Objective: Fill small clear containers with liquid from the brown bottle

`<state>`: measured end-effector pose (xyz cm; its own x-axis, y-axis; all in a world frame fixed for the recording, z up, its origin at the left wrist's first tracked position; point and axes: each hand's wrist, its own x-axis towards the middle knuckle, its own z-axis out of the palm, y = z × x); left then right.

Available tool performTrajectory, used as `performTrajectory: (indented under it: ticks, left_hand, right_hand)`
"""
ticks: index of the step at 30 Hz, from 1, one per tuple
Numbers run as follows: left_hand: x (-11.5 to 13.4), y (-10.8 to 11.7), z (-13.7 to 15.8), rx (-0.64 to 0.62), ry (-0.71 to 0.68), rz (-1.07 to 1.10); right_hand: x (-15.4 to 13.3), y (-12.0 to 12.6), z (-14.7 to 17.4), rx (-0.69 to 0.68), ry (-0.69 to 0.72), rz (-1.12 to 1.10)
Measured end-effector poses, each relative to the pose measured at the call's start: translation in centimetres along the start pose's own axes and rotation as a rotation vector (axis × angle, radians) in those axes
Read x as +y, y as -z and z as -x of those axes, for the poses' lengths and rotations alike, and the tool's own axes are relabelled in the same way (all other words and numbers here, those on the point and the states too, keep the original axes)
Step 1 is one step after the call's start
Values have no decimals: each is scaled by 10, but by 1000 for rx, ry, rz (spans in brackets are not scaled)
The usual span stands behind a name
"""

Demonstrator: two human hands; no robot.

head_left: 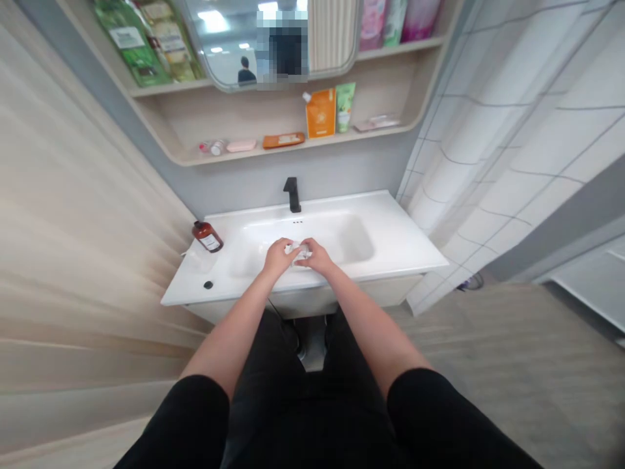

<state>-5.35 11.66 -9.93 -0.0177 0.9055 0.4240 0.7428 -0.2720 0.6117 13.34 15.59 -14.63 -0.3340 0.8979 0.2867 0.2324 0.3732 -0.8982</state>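
Over the front part of the white sink basin (359, 238), my left hand (279, 255) and my right hand (316, 255) meet around a small crumpled white thing (299, 253), perhaps tissue or thin wrap. Fingers of both hands are closed on it from either side. It is too small and partly covered to name surely. Behind the hands stands the black faucet (293, 194). On the counter to the left, a brown bottle (208, 236) with a white label leans over or lies tilted, with a black cap (208, 285) lying in front of it.
Above the sink hangs a shelf (185, 156) with an orange pouch (321, 114), a green tube (345, 107) and several small items. A mirror (229, 58) sits among upper bottles. A beige curtain (83, 195) borders the left, a white lined curtain (488, 143) the right.
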Motion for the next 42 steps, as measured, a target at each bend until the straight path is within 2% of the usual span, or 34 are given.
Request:
performTrajectory:
  ticks: [4,7,13,18,26,32,42]
  left_hand:
    - [-8,-23,12,127,83,236]
    - [-11,-30,17,169,129,284]
    - [-17,-32,16,98,60,317]
    - [-19,-34,14,88,125,384]
    - [-20,-31,16,62,72,385]
    - [-15,-30,17,21,107,342]
    - [-15,-32,17,37,53,299]
  right_hand:
    - [2,0,-1,-15,4,-10]
    - [1,1,-1,-15,11,14]
    - [1,3,-2,0,-22,46]
    - [2,3,-2,-1,-34,19]
    - [1,4,-1,-8,-66,41]
    - [0,5,0,3,-55,45]
    - [0,5,-1,0,-67,51]
